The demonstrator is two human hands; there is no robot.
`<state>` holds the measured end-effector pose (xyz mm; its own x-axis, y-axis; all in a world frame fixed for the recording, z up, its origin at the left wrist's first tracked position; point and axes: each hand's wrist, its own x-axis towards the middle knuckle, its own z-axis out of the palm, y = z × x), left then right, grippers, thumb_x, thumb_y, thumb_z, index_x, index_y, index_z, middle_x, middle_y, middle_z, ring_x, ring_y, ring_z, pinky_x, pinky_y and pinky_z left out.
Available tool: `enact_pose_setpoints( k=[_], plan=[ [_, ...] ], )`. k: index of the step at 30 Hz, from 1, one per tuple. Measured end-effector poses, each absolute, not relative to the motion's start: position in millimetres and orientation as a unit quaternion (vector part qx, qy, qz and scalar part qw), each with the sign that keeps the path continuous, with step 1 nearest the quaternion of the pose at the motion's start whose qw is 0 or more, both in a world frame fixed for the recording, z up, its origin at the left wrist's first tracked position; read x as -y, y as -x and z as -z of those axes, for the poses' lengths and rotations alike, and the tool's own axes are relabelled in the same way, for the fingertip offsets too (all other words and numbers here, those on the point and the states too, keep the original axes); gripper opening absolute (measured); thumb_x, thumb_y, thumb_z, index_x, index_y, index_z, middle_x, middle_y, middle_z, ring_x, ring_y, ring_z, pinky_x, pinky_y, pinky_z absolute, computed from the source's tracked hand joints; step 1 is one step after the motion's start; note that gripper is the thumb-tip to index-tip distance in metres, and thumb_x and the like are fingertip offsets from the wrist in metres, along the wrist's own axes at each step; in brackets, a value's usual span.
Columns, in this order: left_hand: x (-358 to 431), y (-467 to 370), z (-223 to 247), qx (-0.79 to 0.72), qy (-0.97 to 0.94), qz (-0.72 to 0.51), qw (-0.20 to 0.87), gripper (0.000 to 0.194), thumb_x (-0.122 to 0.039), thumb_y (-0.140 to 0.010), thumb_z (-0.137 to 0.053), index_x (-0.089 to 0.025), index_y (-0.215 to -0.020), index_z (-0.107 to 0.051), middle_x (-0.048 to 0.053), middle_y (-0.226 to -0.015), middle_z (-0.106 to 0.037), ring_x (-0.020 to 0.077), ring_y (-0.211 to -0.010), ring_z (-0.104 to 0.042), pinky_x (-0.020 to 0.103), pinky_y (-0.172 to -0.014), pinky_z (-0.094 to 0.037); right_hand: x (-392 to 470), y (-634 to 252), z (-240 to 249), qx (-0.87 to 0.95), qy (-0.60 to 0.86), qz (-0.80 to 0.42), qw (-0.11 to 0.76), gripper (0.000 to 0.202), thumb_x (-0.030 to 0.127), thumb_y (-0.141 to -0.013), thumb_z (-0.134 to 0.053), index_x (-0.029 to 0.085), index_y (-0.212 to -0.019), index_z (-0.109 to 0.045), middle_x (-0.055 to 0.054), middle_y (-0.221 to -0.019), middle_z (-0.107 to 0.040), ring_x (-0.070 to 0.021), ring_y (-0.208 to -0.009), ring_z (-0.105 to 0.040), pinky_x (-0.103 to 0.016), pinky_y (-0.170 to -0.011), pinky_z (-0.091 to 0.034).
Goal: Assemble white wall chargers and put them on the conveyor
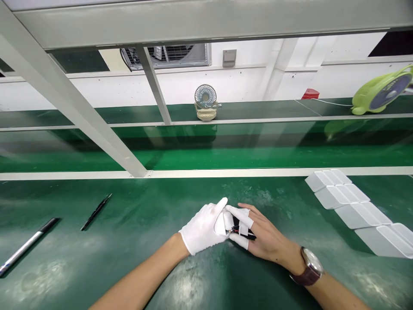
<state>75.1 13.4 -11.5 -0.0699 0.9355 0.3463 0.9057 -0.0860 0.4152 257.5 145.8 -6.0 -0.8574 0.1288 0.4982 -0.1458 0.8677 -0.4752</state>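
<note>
My left hand (pixel 204 228), in a white glove, is closed around a small white device (pixel 228 220) in front of me. Thin coloured wires (pixel 232 230) show at the device's near side. My right hand (pixel 263 232) wears white covers on its thumb and some fingers and a watch on the wrist. Its covered fingers and thumb pinch the same device from the right. A black piece (pixel 251 235) shows under the right palm; its kind is hard to make out. Much of the device is hidden by my fingers.
White plastic bins (pixel 364 211) run in a row on the right of the green bench (pixel 135 258). A black pen (pixel 96 212) and a silver-and-black marker-like stick (pixel 29 247) lie left. A slanted metal post (pixel 106 137) rises behind. Small fans (pixel 205 101) stand on the back shelf.
</note>
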Motion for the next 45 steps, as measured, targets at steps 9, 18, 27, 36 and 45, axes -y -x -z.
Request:
enact_pose_setpoints(
  k=[9,18,27,36,45],
  plan=[
    [-15.8,-62.3,8.7,-0.677,-0.686,-0.253,-0.083,0.064,-0.032,-0.079,-0.073,-0.019,-0.136,-0.048,0.014,-0.113,-0.068,0.0345,-0.110,-0.064,0.052,-0.095,-0.048,-134.4,-254.6,0.8,0.930,0.057,-0.260,0.253,0.081,0.045,-0.094,-0.064,0.015,-0.156,-0.022,-0.018,-0.129,-0.062,-0.0286,-0.110,-0.063,-0.048,-0.095,-0.055],
    [-7.6,-39.3,13.1,-0.701,-0.648,-0.284,0.086,0.056,-0.031,-0.091,-0.057,-0.024,-0.145,-0.045,0.011,-0.132,-0.062,0.0267,-0.114,-0.064,0.040,-0.092,-0.056,-150.8,-227.3,-16.8,0.976,-0.085,0.051,0.196,0.039,0.044,-0.103,-0.047,0.015,-0.086,-0.066,-0.009,-0.077,-0.063,-0.0225,-0.076,-0.056,-0.042,-0.083,-0.047],
    [-15.7,-27.3,3.1,-0.698,-0.593,-0.379,0.131,0.033,-0.032,-0.087,-0.063,-0.023,-0.118,-0.067,0.008,-0.117,-0.070,0.0266,-0.105,-0.068,0.043,-0.092,-0.058,-161.5,-217.7,-13.2,0.963,-0.101,0.087,0.234,0.031,0.021,-0.101,-0.045,0.017,-0.074,-0.060,-0.004,-0.071,-0.055,-0.0186,-0.070,-0.049,-0.036,-0.077,-0.044],
    [-19.4,-37.1,-19.7,-0.765,-0.430,-0.397,0.271,0.044,-0.052,-0.088,-0.061,-0.021,-0.119,-0.068,0.010,-0.135,-0.065,0.0318,-0.121,-0.064,0.050,-0.105,-0.053,-164.3,-221.2,-5.5,0.974,-0.050,0.027,0.220,0.025,0.032,-0.103,-0.047,0.020,-0.105,-0.068,-0.010,-0.106,-0.067,-0.0195,-0.091,-0.057,-0.037,-0.089,-0.047],
    [-11.2,-39.0,-21.7,-0.654,-0.417,-0.504,0.380,0.054,-0.040,-0.090,-0.061,-0.015,-0.137,-0.050,0.012,-0.124,-0.070,0.0271,-0.112,-0.069,0.045,-0.101,-0.055,-155.1,-228.2,6.1,0.964,-0.021,-0.051,0.260,0.031,0.028,-0.097,-0.059,0.020,-0.127,-0.063,-0.017,-0.137,-0.056,-0.0265,-0.113,-0.059,-0.045,-0.101,-0.049]
  ],
)
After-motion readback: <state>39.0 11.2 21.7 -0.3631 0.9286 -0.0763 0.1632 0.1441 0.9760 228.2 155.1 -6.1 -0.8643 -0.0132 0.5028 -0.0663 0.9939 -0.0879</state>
